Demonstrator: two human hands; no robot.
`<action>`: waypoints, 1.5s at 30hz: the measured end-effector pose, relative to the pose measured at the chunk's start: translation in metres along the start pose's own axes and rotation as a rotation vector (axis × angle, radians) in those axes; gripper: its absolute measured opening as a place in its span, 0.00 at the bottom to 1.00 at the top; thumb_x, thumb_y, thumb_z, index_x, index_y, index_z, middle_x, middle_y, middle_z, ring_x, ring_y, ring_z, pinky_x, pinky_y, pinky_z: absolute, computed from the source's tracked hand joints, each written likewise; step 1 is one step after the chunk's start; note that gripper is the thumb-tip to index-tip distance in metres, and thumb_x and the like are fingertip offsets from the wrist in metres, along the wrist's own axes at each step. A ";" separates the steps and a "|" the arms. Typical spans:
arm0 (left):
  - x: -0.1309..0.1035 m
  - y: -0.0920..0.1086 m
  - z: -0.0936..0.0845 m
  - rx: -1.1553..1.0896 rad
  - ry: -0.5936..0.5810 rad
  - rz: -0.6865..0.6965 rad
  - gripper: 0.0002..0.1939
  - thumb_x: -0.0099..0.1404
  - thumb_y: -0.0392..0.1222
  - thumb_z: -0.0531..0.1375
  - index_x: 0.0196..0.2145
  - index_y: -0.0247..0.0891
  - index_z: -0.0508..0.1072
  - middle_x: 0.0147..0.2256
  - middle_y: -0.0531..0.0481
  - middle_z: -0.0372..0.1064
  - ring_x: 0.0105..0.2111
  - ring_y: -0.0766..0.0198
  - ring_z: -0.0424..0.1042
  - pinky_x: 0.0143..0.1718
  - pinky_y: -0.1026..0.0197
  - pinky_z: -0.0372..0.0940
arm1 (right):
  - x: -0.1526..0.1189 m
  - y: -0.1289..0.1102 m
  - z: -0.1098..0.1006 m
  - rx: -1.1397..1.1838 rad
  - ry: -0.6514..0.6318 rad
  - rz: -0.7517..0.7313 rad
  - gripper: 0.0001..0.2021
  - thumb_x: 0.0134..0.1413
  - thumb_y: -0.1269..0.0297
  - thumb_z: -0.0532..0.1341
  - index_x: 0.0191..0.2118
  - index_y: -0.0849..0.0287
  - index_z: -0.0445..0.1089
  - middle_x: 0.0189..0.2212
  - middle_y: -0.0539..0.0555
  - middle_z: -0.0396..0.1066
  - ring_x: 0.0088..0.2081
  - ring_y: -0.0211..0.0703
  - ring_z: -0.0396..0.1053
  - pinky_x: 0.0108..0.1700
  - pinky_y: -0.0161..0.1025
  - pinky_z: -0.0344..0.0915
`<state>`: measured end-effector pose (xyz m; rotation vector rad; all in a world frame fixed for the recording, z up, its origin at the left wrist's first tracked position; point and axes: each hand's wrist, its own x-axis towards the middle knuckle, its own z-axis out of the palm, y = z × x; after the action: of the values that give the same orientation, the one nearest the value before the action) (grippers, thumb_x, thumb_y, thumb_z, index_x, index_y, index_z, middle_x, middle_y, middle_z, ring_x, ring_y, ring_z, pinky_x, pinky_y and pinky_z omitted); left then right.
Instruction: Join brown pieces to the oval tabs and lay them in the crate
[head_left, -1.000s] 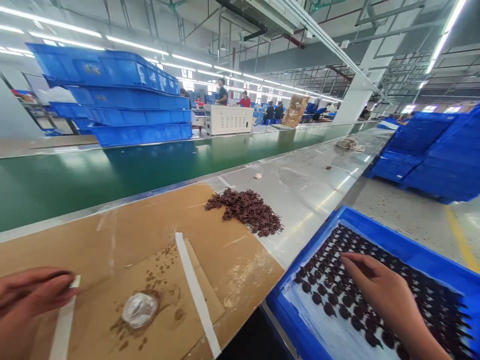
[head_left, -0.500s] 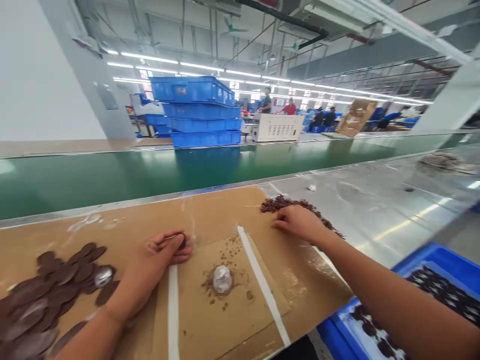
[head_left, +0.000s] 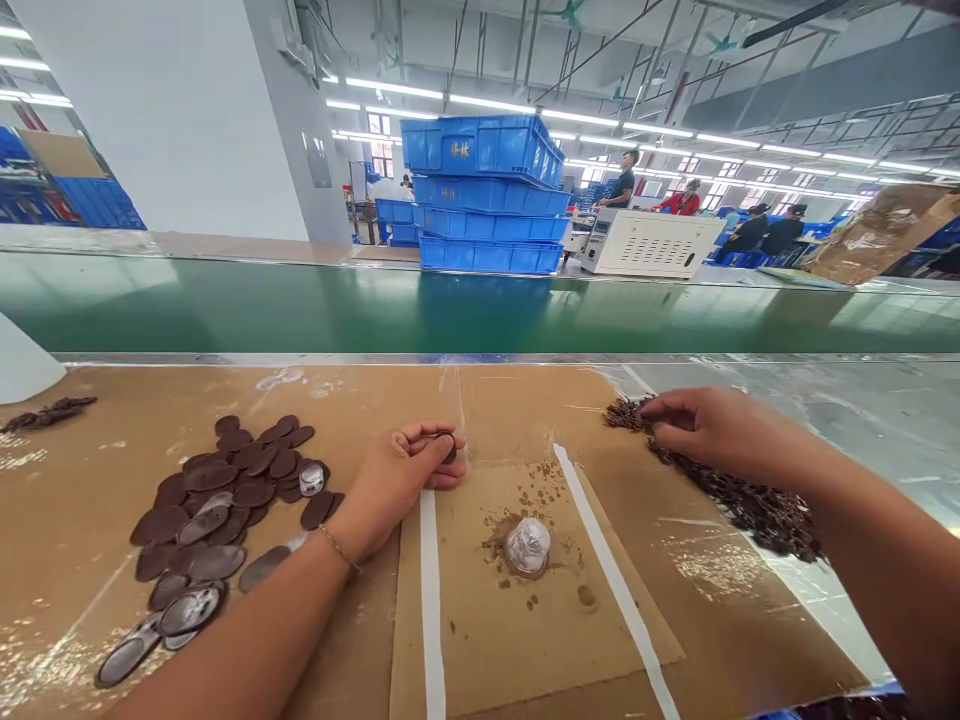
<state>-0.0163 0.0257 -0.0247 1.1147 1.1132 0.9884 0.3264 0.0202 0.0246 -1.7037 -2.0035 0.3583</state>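
My left hand pinches a small dark brown disc above the left white tape strip. At the near end of a long pile of small dark pieces, my right hand has its thumb and fingertips close together; whatever lies between them is too small to name. Between the tape strips, a silvery-white lump sits on a cardboard sheet, with brown stains around it. Many flat dark brown ovals lie heaped left of my left hand, some with whitish faces.
A green conveyor belt runs across behind the cardboard-covered table. Beyond it stand stacked blue crates, a white metal box and several people. A white rounded object is at the left edge, near a small dark bundle.
The view has swung left, bringing more of the oval heap into sight. My right hand has reached the dark pieces with its fingertips. My left hand still holds the disc.
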 end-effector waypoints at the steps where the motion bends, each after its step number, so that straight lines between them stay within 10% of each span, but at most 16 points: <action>1: 0.001 -0.001 0.000 0.021 -0.008 0.000 0.18 0.62 0.46 0.63 0.45 0.32 0.70 0.43 0.43 0.75 0.30 0.68 0.75 0.35 0.65 0.73 | 0.001 -0.014 0.002 0.069 -0.094 0.036 0.07 0.48 0.66 0.62 0.34 0.56 0.76 0.26 0.53 0.74 0.21 0.38 0.64 0.23 0.35 0.57; 10: 0.002 -0.003 0.000 0.118 -0.004 0.001 0.18 0.60 0.46 0.65 0.45 0.33 0.71 0.41 0.45 0.76 0.29 0.69 0.75 0.33 0.67 0.72 | -0.006 -0.105 0.032 0.475 -0.464 -0.285 0.11 0.59 0.57 0.62 0.39 0.61 0.73 0.29 0.52 0.72 0.29 0.37 0.67 0.31 0.33 0.65; 45: 0.005 0.001 0.005 0.169 -0.025 0.020 0.15 0.62 0.43 0.63 0.45 0.33 0.73 0.38 0.47 0.77 0.28 0.70 0.75 0.31 0.70 0.72 | -0.025 -0.107 0.060 0.286 -0.496 -0.230 0.05 0.53 0.67 0.63 0.30 0.59 0.75 0.26 0.49 0.75 0.27 0.38 0.71 0.29 0.34 0.64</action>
<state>-0.0102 0.0293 -0.0244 1.2731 1.1842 0.9057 0.2075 -0.0175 0.0216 -1.2753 -2.3186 1.0110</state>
